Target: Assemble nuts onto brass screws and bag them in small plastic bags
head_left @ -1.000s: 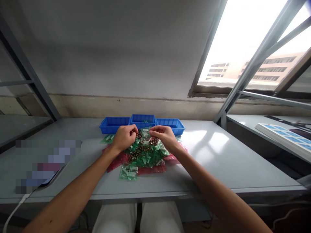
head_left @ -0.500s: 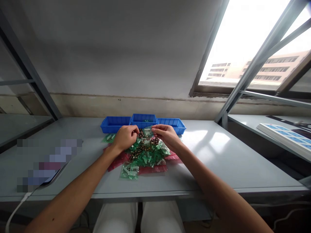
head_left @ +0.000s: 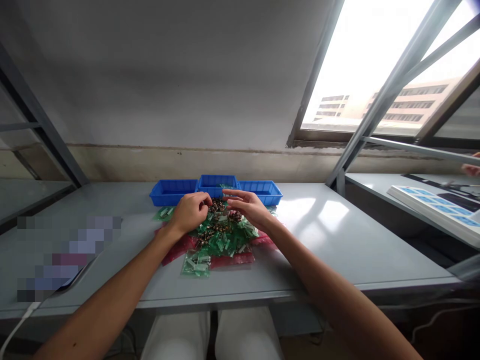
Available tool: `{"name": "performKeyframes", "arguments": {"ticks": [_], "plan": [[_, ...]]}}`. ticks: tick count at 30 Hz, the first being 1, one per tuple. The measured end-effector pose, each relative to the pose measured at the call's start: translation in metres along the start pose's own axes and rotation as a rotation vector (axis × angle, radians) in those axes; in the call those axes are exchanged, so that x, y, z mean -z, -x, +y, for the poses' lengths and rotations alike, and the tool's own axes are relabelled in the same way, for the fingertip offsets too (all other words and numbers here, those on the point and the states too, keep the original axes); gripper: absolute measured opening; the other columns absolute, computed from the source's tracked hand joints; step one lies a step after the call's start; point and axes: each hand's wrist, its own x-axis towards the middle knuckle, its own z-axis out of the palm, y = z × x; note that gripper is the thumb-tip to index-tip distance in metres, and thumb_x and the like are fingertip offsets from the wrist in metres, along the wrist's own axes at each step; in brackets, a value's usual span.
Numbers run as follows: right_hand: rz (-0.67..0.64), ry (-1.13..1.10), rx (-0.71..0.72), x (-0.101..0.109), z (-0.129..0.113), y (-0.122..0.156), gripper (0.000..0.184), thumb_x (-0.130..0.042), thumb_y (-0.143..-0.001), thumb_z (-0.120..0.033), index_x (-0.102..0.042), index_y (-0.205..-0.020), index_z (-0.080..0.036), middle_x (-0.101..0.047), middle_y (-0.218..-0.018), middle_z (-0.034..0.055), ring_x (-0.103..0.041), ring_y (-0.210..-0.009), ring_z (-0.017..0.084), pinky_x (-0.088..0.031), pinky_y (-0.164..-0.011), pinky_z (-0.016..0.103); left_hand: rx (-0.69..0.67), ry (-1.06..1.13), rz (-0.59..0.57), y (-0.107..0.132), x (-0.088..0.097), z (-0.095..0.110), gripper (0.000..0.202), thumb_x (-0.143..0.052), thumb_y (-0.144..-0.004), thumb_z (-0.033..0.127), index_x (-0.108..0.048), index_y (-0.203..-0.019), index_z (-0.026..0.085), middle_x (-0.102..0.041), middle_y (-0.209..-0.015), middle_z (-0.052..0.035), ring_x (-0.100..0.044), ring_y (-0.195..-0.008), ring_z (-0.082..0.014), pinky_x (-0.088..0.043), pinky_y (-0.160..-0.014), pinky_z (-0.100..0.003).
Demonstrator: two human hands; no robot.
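My left hand (head_left: 190,212) hovers at the back left of a heap of small packets, its fingers curled in; whatever they hold, if anything, is hidden. Opposite it, my right hand (head_left: 250,207) has its fingers stretched apart with nothing seen in them. Between and below the hands lie green see-through bags (head_left: 224,245) with pale pieces inside, and loose brass-coloured metal parts (head_left: 205,237). Red bags (head_left: 232,260) stick out under the heap. A green bag with white pieces (head_left: 196,264) lies at the front. Some green film (head_left: 226,186) shows at the middle blue bin (head_left: 218,179).
A left blue bin (head_left: 174,186) and a right blue bin (head_left: 266,190) flank the middle one. A blurred-out device (head_left: 71,260) with a white cable (head_left: 28,312) lies on the left of the desk (head_left: 356,250). Another person's hand (head_left: 470,169) shows by a white-and-blue tray (head_left: 438,207).
My right hand's fingers have opened from a pinch on a small green bag near the middle bin. My left hand stays curled. The view has shifted slightly; another person's hand appears at far right.
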Motion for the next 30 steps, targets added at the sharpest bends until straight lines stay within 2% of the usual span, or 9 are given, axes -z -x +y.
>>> {"name": "performKeyframes", "arguments": {"ticks": [3, 6, 10, 13, 18, 21, 23, 26, 30], "plan": [[0.017, 0.037, 0.065, 0.000, -0.004, 0.002, 0.033, -0.074, -0.077, -0.034, -0.073, -0.107, -0.020, -0.071, -0.109, 0.0083, -0.065, -0.096, 0.019, -0.052, -0.090, 0.033, -0.005, -0.005, -0.018, 0.000, -0.001, -0.002, 0.020, -0.045, -0.073, 0.009, -0.061, -0.074, 0.020, -0.065, -0.074, -0.0008, -0.058, -0.069, -0.0171, -0.041, -0.066, -0.028], [0.051, 0.121, 0.075, -0.001, -0.008, 0.003, 0.028, -0.074, -0.075, -0.034, -0.075, -0.099, -0.019, -0.072, -0.102, 0.0080, -0.066, -0.092, 0.020, -0.053, -0.083, 0.033, -0.012, -0.013, -0.035, 0.000, -0.003, -0.004, 0.020, -0.045, -0.072, 0.008, -0.061, -0.074, 0.020, -0.065, -0.076, -0.0014, -0.058, -0.072, -0.0181, -0.043, -0.069, -0.029], [0.215, 0.165, 0.116, 0.003, -0.013, 0.002, 0.021, -0.070, -0.075, -0.032, -0.074, -0.089, -0.018, -0.072, -0.091, 0.0078, -0.066, -0.082, 0.019, -0.053, -0.072, 0.033, -0.013, -0.039, -0.041, -0.001, -0.004, -0.006, 0.020, -0.045, -0.071, 0.008, -0.061, -0.075, 0.021, -0.065, -0.078, -0.0021, -0.057, -0.077, -0.0201, -0.043, -0.074, -0.032], [0.295, 0.339, 0.173, 0.010, -0.014, 0.002, 0.016, -0.067, -0.077, -0.030, -0.073, -0.086, -0.018, -0.072, -0.085, 0.0064, -0.065, -0.080, 0.019, -0.052, -0.071, 0.033, -0.019, -0.051, -0.055, 0.000, -0.004, -0.006, 0.020, -0.045, -0.072, 0.008, -0.061, -0.075, 0.021, -0.066, -0.079, -0.0023, -0.055, -0.078, -0.0204, -0.044, -0.078, -0.034], [0.236, 0.860, 0.348, 0.016, -0.007, 0.000, 0.017, -0.062, -0.082, -0.022, -0.074, -0.094, -0.022, -0.070, -0.100, 0.0072, -0.061, -0.094, 0.023, -0.049, -0.080, 0.037, -0.040, -0.080, -0.063, 0.000, -0.005, -0.006, 0.022, -0.045, -0.073, 0.009, -0.063, -0.078, 0.021, -0.066, -0.086, -0.0036, -0.054, -0.084, -0.0219, -0.044, -0.083, -0.036], [0.251, 1.134, 0.442, 0.015, -0.001, -0.009, 0.024, -0.064, -0.082, -0.020, -0.073, -0.104, -0.024, -0.064, -0.122, 0.0093, -0.050, -0.116, 0.030, -0.042, -0.093, 0.046, -0.041, -0.085, -0.077, 0.001, -0.005, -0.006, 0.023, -0.046, -0.073, 0.009, -0.064, -0.078, 0.021, -0.066, -0.088, -0.0039, -0.055, -0.086, -0.0225, -0.045, -0.083, -0.036], [0.246, 1.253, 0.442, 0.015, 0.002, -0.017, 0.027, -0.065, -0.083, -0.023, -0.073, -0.109, -0.025, -0.060, -0.131, 0.0096, -0.043, -0.124, 0.034, -0.036, -0.097, 0.052, -0.046, -0.089, -0.086, 0.000, -0.005, -0.007, 0.023, -0.046, -0.073, 0.008, -0.064, -0.078, 0.021, -0.066, -0.088, -0.0040, -0.055, -0.086, -0.0225, -0.045, -0.083, -0.037], [0.196, 1.315, 0.401, 0.017, 0.006, -0.029, 0.018, -0.065, -0.085, -0.024, -0.075, -0.099, -0.025, -0.068, -0.119, 0.0087, -0.047, -0.119, 0.034, -0.031, -0.097, 0.054, -0.045, -0.081, -0.097, 0.000, -0.005, -0.007, 0.023, -0.046, -0.074, 0.008, -0.064, -0.078, 0.021, -0.066, -0.088, -0.0038, -0.055, -0.086, -0.0227, -0.045, -0.084, -0.037], [0.198, 1.223, 0.424, 0.018, 0.006, -0.034, 0.014, -0.063, -0.084, -0.018, -0.076, -0.087, -0.023, -0.073, -0.103, 0.0064, -0.055, -0.106, 0.030, -0.033, -0.096, 0.051, -0.040, -0.069, -0.109, 0.000, -0.004, -0.005, 0.023, -0.046, -0.074, 0.007, -0.064, -0.078, 0.021, -0.066, -0.088, -0.0039, -0.055, -0.087, -0.0230, -0.045, -0.084, -0.038]]}}
